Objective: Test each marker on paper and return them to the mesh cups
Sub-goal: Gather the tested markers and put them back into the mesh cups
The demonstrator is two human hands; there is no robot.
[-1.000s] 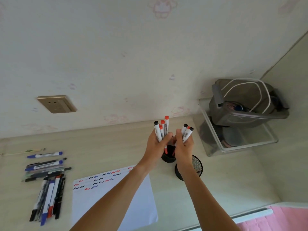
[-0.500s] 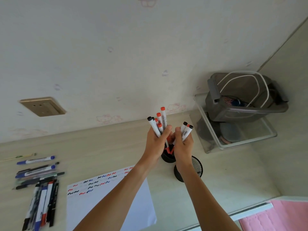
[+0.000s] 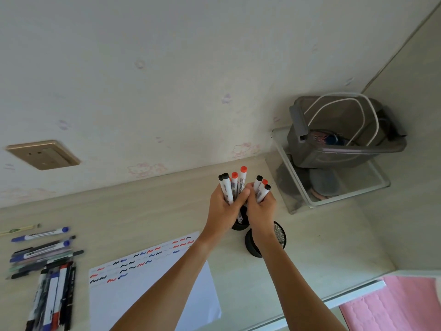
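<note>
Over the desk (image 3: 148,211), hands (image 3: 241,206) grip markers (image 3: 235,185).

A single head-worn camera looks forward and steeply down over the desk (image 3: 167,201), close above it, facing its back edge against the wall (image 3: 191,80).

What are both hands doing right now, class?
Left hand: closed, holding a bunch of markers.
Right hand: closed, holding three markers.
</note>
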